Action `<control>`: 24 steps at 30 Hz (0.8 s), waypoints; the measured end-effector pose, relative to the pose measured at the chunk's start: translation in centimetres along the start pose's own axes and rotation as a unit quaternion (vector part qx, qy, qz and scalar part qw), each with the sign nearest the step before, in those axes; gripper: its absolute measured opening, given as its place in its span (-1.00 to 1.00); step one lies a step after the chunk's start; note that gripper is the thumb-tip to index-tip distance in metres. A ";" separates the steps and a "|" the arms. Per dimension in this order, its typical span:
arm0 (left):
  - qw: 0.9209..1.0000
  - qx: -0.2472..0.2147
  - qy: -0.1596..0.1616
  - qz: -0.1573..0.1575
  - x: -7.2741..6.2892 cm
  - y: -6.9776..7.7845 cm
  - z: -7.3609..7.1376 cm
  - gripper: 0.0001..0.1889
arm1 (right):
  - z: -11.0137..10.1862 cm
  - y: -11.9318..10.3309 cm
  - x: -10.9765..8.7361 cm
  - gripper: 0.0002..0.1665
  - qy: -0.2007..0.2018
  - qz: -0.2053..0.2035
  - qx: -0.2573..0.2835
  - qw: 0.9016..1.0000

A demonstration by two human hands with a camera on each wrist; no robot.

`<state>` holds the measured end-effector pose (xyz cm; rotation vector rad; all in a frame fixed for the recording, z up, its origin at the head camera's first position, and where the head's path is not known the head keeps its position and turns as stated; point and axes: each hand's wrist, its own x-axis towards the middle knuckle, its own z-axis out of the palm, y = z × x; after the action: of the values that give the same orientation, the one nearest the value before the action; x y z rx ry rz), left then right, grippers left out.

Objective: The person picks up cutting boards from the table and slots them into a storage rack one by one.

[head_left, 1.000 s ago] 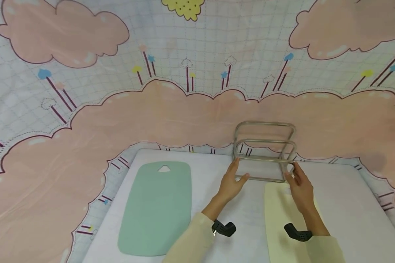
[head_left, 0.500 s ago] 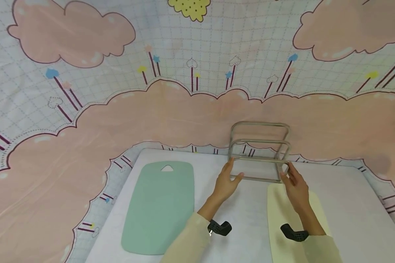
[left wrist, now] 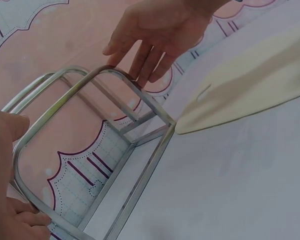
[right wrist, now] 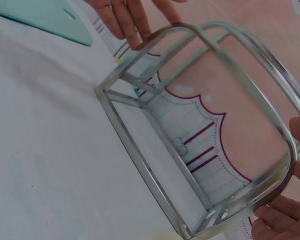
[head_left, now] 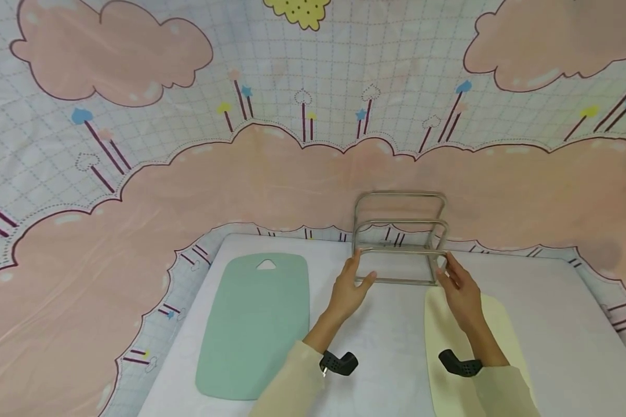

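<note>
A silver metal rack [head_left: 401, 251] of several rounded wire hoops stands upright at the back of the white table. My left hand [head_left: 346, 292] holds its left side, fingers along the outside and thumb towards the front. At the opposite side, my right hand [head_left: 461, 292] grips the front hoop's right corner between thumb and fingers. In the right wrist view, the frame's lower bars [right wrist: 140, 172] sit on the tabletop, and no board stands in it. A pale yellow cutting board [head_left: 448, 353] lies flat, partly under my right forearm.
A green cutting board [head_left: 255, 324] with a triangular hanging hole lies flat at the left of the white table [head_left: 381, 359]. Directly behind the rack hangs a patterned cloth [head_left: 271, 179] with peach clouds.
The rack has slid left along the table, both hands moving with it. More of the yellow board's right side shows. Both boards stay where they lay; the head view has shifted slightly.
</note>
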<state>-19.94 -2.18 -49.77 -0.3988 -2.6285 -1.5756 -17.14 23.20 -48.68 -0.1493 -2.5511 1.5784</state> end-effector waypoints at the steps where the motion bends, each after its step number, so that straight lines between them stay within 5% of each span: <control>1: 1.000 0.002 0.000 -0.001 -0.1 0.0 -0.1 -0.27 | 0.0 -0.1 0.0 -0.27 -0.003 -0.001 0.001 1.000; 13: 1.000 0.016 -0.012 0.012 -0.4 -0.8 -1.7 -0.30 | 0.3 -0.8 0.0 -0.27 -0.023 -0.004 0.017 1.000; 24: 1.000 -0.002 -0.004 0.012 -2.2 -0.9 -2.7 -0.30 | 1.3 -0.5 -0.2 -0.24 -0.031 -0.003 0.011 0.999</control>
<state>-18.28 -5.34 -49.68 -0.4365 -2.6175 -1.5749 -17.19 21.82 -48.85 -0.0923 -2.5758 1.6346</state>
